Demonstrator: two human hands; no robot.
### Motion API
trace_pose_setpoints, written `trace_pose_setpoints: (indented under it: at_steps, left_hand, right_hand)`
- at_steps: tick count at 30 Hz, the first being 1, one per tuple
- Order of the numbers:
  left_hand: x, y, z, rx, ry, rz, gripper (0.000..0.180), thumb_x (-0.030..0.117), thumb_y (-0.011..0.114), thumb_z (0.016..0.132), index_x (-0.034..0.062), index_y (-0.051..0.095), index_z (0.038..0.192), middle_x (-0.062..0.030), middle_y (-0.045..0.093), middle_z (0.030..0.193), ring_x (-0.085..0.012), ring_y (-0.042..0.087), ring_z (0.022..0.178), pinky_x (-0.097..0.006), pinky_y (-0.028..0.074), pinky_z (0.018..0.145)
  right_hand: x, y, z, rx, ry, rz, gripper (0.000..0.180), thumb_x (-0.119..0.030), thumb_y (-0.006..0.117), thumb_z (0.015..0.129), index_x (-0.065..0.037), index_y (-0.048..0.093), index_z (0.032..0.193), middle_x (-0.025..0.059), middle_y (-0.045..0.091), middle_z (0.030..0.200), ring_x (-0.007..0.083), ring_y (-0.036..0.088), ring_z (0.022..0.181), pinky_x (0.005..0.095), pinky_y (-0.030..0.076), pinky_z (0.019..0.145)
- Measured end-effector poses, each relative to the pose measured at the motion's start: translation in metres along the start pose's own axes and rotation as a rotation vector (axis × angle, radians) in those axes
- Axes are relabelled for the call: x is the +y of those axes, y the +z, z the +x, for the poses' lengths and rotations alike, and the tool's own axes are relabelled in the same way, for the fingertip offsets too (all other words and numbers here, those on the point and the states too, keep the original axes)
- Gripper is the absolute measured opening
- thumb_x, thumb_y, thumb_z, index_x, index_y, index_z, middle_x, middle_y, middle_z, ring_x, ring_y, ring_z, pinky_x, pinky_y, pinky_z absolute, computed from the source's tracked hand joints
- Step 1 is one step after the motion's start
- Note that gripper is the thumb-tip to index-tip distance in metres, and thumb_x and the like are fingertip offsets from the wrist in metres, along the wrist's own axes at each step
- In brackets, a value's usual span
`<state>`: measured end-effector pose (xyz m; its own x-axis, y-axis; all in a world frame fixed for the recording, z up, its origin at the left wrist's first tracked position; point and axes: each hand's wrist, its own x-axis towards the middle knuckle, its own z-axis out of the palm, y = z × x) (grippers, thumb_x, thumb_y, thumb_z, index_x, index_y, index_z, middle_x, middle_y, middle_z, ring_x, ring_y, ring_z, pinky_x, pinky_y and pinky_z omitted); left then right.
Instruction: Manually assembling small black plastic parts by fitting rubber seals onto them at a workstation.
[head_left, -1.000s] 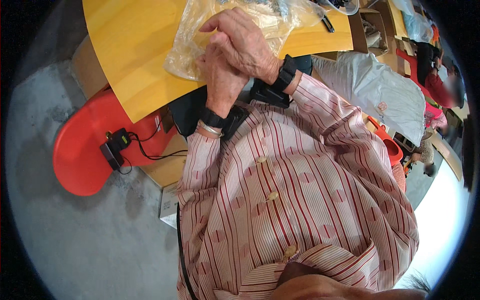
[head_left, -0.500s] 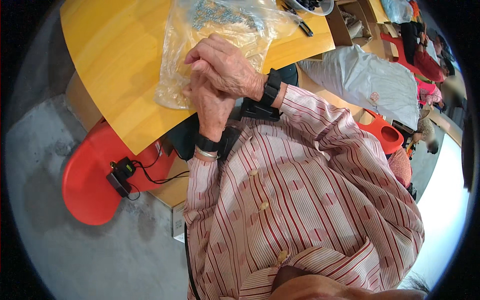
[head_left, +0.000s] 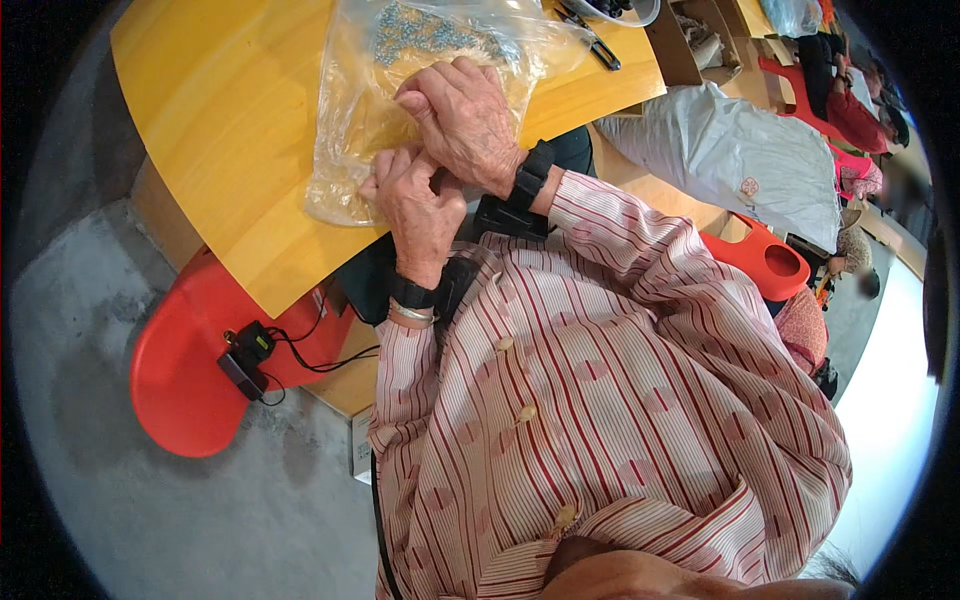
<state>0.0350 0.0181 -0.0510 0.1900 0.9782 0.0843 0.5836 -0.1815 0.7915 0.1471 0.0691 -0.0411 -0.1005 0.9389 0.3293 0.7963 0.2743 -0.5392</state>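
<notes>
Near the tabletop's (head_left: 215,150) closest edge, I see a clear plastic bag (head_left: 345,150) lying flat and crinkled, with a spread of small blue-grey pieces (head_left: 430,35) in its far part. Over its near part, the right hand (head_left: 465,125) is bent at the knuckles, its fingers folded downward; I can't make out whether that grip has anything in it. Just nearer the body is the left hand (head_left: 422,215), fingers curled at the bag's lower portion and meeting the heel of the right; whether its grip pinches the film is hidden from me. Each wrist wears a black strap, and a pale bangle (head_left: 412,315) sits below the left one.

To the right of the bag I have a black-handled tool (head_left: 605,53) and, farther up, a tub (head_left: 648,14) of dark items. Beyond the tabletop's right edge are an open cardboard box (head_left: 672,45) and a bulging white sack (head_left: 730,165). Lower left, a red chair (head_left: 185,370) carries a black cabled device (head_left: 243,370). Other people sit at far right.
</notes>
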Motion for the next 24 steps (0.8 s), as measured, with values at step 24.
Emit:
trace_pose_setpoints:
  at_steps: [24]
  left_hand:
    - [0.0020, -0.0018, -0.0015, 0.002, 0.018, 0.031, 0.013, 0.005, 0.059, 0.063, 0.0039, 0.056, 0.075, -0.0087, 0.052, 0.078, -0.0311, 0.047, 0.082, -0.041, 0.035, 0.074]
  right_hand:
    - [-0.0003, 0.0061, -0.0030, -0.010, 0.018, -0.184, 0.016, -0.025, 0.057, 0.088, -0.010, 0.060, 0.084, 0.0043, 0.058, 0.076, 0.0242, 0.052, 0.076, 0.0366, 0.035, 0.073]
